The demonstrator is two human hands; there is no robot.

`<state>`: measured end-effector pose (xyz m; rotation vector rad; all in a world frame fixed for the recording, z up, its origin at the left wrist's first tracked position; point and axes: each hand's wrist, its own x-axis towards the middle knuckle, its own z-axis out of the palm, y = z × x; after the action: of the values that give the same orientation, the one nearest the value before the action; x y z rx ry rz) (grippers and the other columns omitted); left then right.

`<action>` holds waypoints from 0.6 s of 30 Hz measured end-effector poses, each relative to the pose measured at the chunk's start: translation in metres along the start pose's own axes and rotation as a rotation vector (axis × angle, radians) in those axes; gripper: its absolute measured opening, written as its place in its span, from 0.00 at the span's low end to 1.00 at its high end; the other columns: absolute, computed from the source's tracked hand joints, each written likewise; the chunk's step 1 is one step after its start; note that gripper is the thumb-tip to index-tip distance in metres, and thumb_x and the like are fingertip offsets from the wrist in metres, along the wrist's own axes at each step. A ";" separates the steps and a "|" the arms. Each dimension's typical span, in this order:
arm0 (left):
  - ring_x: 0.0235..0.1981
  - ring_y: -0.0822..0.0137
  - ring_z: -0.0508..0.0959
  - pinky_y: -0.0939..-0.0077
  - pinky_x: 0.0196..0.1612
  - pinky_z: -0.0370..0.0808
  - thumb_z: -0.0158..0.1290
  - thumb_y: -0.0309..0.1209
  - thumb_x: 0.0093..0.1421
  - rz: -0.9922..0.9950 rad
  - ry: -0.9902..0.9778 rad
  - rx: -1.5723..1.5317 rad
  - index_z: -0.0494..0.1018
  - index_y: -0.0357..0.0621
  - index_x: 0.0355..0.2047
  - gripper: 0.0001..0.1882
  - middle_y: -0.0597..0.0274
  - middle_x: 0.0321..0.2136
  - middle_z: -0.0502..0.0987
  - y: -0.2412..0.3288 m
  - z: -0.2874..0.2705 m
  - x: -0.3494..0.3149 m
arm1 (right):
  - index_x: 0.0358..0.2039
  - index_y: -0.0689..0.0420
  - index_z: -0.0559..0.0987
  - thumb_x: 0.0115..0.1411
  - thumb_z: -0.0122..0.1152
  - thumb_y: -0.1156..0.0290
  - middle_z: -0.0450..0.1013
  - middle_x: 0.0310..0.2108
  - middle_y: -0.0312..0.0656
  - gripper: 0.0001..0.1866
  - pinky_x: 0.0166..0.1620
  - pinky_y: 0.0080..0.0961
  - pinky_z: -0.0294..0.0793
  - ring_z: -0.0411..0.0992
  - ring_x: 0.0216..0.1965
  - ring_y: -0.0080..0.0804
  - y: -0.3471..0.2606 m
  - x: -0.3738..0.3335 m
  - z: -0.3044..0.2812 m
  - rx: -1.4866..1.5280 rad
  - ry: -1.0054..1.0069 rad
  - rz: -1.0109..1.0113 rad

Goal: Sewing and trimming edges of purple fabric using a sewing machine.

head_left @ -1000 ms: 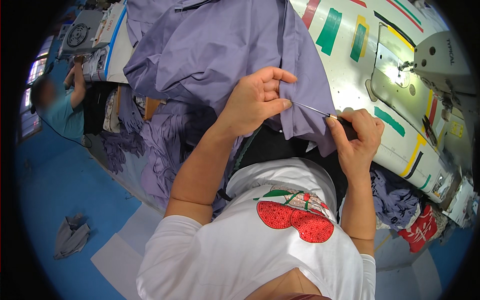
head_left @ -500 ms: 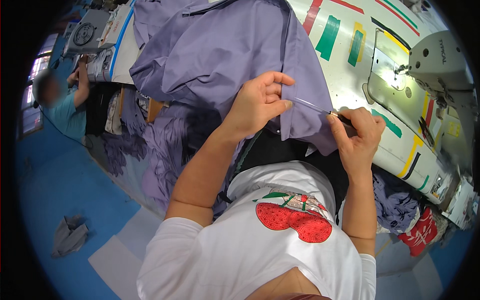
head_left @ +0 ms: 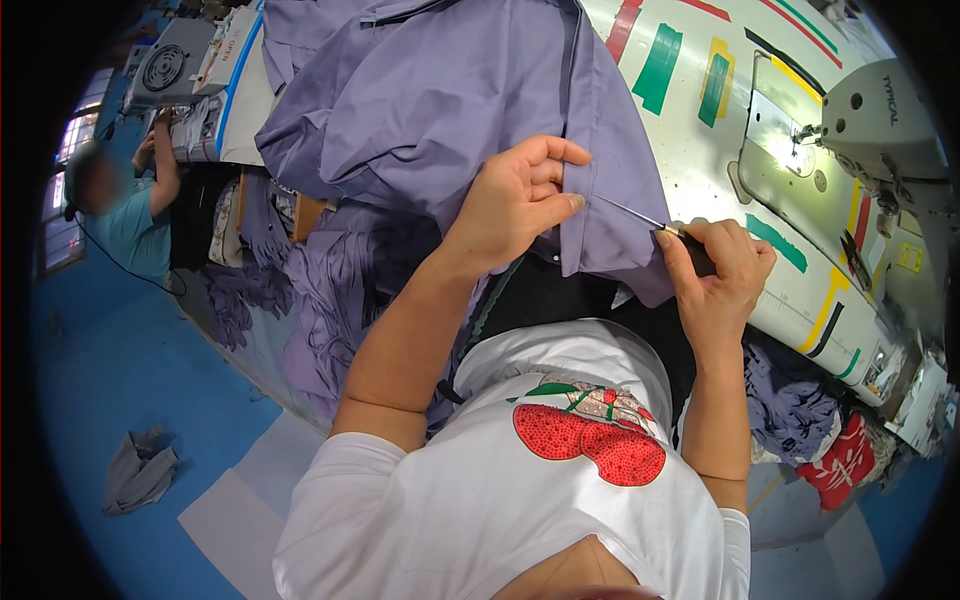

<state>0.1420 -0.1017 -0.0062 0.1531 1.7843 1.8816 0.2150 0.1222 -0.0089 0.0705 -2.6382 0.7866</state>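
Note:
A large purple garment [head_left: 420, 110] lies in folds over the table, its lower edge hanging toward my lap. My left hand [head_left: 515, 200] pinches the folded hem strip of this cloth between thumb and fingers. In my right hand [head_left: 718, 265] is a dark-handled awl [head_left: 630, 211], gripped by its handle. Its thin metal shaft points left across the cloth, with the tip close to my left thumb at the strip. Exactly where the tip enters or touches the fabric is too small to tell.
To the right stands a sewing machine [head_left: 885, 125], its needle area lit, with dark thread snips [head_left: 856, 262] nearby. Coloured tape marks the white table [head_left: 690, 160]. Purple cloth [head_left: 335, 290] hangs at left; more bundles [head_left: 790, 405] lie below right. A person [head_left: 125, 205] works far left.
Both hands keep nearly the same places on the strip and the awl. The view has shifted very slightly.

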 end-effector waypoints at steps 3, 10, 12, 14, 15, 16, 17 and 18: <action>0.33 0.81 0.75 0.87 0.37 0.72 0.53 0.14 0.57 -0.001 -0.002 -0.013 0.67 0.31 0.51 0.20 0.60 0.37 0.78 0.000 0.000 0.000 | 0.23 0.53 0.78 0.48 0.73 0.62 0.69 0.21 0.33 0.12 0.39 0.30 0.54 0.65 0.25 0.30 -0.001 0.000 -0.001 -0.001 -0.003 0.000; 0.36 0.77 0.77 0.85 0.41 0.74 0.52 0.14 0.58 -0.003 -0.005 -0.037 0.67 0.31 0.51 0.19 0.57 0.38 0.78 -0.001 -0.001 0.000 | 0.22 0.53 0.77 0.48 0.73 0.62 0.69 0.21 0.33 0.13 0.39 0.30 0.54 0.65 0.25 0.29 -0.001 0.002 0.000 0.008 -0.011 -0.005; 0.36 0.77 0.77 0.85 0.41 0.74 0.52 0.14 0.58 -0.006 -0.008 -0.043 0.67 0.31 0.51 0.19 0.57 0.38 0.78 0.000 0.000 0.000 | 0.22 0.53 0.77 0.48 0.73 0.61 0.69 0.21 0.33 0.13 0.39 0.30 0.54 0.66 0.25 0.30 -0.001 0.002 0.000 0.020 -0.013 -0.005; 0.36 0.77 0.77 0.85 0.41 0.74 0.52 0.14 0.58 -0.009 -0.009 -0.050 0.67 0.31 0.51 0.19 0.57 0.38 0.78 0.000 0.000 0.000 | 0.22 0.53 0.77 0.48 0.73 0.61 0.69 0.21 0.33 0.13 0.39 0.30 0.54 0.66 0.25 0.30 0.001 0.002 0.000 0.031 -0.015 -0.007; 0.36 0.77 0.77 0.85 0.41 0.74 0.52 0.15 0.58 -0.009 -0.014 -0.061 0.67 0.31 0.50 0.19 0.58 0.38 0.78 -0.001 0.000 0.000 | 0.22 0.53 0.76 0.48 0.73 0.61 0.70 0.21 0.33 0.13 0.40 0.30 0.54 0.65 0.26 0.30 0.001 0.003 0.000 0.071 -0.032 0.013; 0.35 0.78 0.77 0.86 0.40 0.74 0.52 0.15 0.58 -0.010 -0.018 -0.072 0.67 0.32 0.50 0.19 0.59 0.37 0.78 -0.001 0.000 0.000 | 0.22 0.54 0.76 0.47 0.73 0.62 0.70 0.21 0.33 0.14 0.40 0.30 0.53 0.65 0.26 0.31 0.002 0.003 0.001 0.111 -0.048 0.033; 0.35 0.78 0.77 0.86 0.40 0.74 0.52 0.15 0.58 -0.009 -0.018 -0.071 0.67 0.32 0.50 0.19 0.59 0.37 0.78 -0.001 0.000 0.000 | 0.22 0.54 0.76 0.47 0.73 0.62 0.70 0.21 0.33 0.14 0.40 0.30 0.53 0.65 0.26 0.31 0.001 0.005 0.002 0.111 -0.048 0.032; 0.35 0.78 0.77 0.86 0.40 0.73 0.53 0.15 0.58 -0.014 -0.016 -0.050 0.67 0.32 0.50 0.19 0.60 0.36 0.78 0.000 0.000 0.001 | 0.23 0.55 0.76 0.50 0.72 0.63 0.70 0.21 0.32 0.13 0.39 0.28 0.55 0.64 0.25 0.27 0.000 0.008 0.004 0.160 -0.069 0.012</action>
<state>0.1416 -0.1014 -0.0068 0.1371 1.7219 1.9078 0.2061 0.1206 -0.0088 0.1278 -2.6366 1.0153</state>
